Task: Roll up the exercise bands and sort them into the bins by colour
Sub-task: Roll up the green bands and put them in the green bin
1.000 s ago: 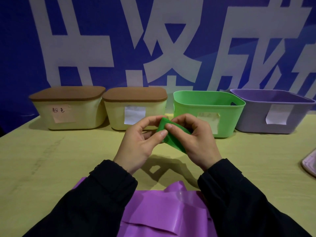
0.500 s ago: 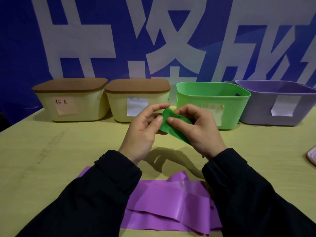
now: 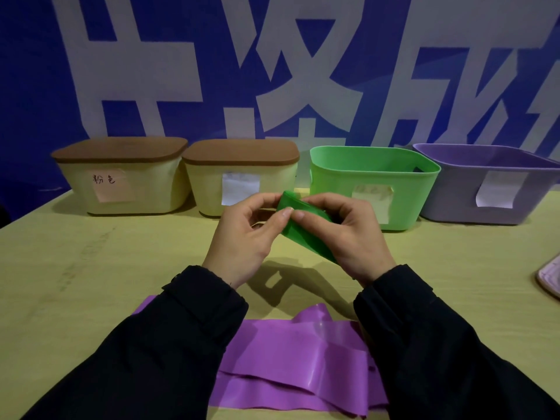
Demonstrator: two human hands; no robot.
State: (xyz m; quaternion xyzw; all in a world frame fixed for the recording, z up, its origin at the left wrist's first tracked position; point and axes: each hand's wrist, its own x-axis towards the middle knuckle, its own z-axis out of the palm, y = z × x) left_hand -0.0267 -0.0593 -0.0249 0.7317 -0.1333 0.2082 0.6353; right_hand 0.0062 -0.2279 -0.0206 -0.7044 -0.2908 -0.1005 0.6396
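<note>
above purple band point(image 3: 291, 353), left hand point(image 3: 242, 237), right hand point(image 3: 348, 237) pinch green band point(image 3: 303, 234); bins behind.

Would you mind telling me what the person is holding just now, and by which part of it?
Both hands hold the green band: the left hand pinches its upper rolled end, and the right hand grips it along its right side.

I hold both hands raised close together in front of me, forearms in black sleeves point(image 3: 169, 338) angling inward. My left hand point(image 3: 245, 234) pinches the band point(image 3: 300, 228) between thumb and curled fingers point(image 3: 283, 215). My right hand point(image 3: 351, 237) grips its other side, thumb tip meeting the left thumb.
</note>
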